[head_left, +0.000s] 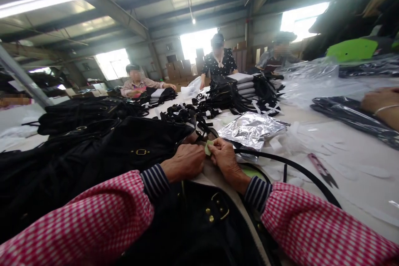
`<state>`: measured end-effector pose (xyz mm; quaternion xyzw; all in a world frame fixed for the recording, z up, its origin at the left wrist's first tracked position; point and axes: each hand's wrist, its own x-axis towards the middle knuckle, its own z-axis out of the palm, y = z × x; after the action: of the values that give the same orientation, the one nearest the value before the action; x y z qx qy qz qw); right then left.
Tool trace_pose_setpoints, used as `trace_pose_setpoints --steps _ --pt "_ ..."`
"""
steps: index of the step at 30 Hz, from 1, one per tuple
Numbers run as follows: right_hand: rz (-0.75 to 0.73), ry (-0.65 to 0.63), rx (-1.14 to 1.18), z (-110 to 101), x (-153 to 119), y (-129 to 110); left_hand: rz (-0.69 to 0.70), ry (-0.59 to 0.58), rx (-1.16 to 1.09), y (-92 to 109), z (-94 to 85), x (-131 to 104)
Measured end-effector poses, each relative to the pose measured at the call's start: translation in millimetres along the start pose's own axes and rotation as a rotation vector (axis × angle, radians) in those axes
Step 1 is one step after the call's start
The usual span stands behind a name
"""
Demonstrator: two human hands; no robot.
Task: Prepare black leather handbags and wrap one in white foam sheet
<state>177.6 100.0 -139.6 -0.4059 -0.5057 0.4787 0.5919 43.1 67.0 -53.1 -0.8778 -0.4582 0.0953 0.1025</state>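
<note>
A black bag with brass-coloured studs and a buckle lies right in front of me, its pale lined opening towards my hands. My left hand is closed in a fist above that opening; what its fingers hold is hidden. Just to its right, my right hand pinches a small pale green piece between thumb and fingers. The two hands are almost touching. A long black strap curves out to the right past my right wrist.
More black bags are heaped at left. Crumpled silver film and thread snips lie to the right on the white table. A co-worker's hand rests by a wrapped black item. Other people work beyond a stack of bags.
</note>
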Motion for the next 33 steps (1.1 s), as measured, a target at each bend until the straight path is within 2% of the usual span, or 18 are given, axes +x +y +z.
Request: trace_pose_setpoints --steps 3,7,17,21,24,27,29,33 --pt "0.013 -0.018 0.026 -0.1 0.2 0.6 -0.065 -0.06 0.006 -6.8 -2.5 -0.6" --pt "0.032 -0.026 0.027 -0.6 1.4 1.5 -0.075 -0.097 -0.014 -9.0 -0.1 -6.2" --pt "0.032 -0.018 0.002 -1.7 -1.1 -3.5 -0.105 -0.011 -0.06 -4.4 11.4 -14.9" --pt "0.029 -0.013 -0.016 -1.8 -2.5 -5.2 -0.084 -0.004 -0.115 -7.4 5.6 -16.0" --pt "0.033 -0.011 -0.02 -1.2 -1.4 -6.0 0.013 -0.073 -0.212 -9.5 -9.7 -15.6" --pt "0.038 -0.018 -0.016 -0.6 0.5 -6.6 0.229 -0.271 -0.455 -11.2 -26.6 -17.4" --pt "0.046 -0.029 -0.004 -0.3 1.6 -6.5 0.303 -0.327 -0.527 -13.5 -32.8 -20.5" --pt "0.076 -0.05 0.027 -0.3 2.8 -6.1 0.179 -0.15 -0.268 -21.5 -28.0 -27.1"
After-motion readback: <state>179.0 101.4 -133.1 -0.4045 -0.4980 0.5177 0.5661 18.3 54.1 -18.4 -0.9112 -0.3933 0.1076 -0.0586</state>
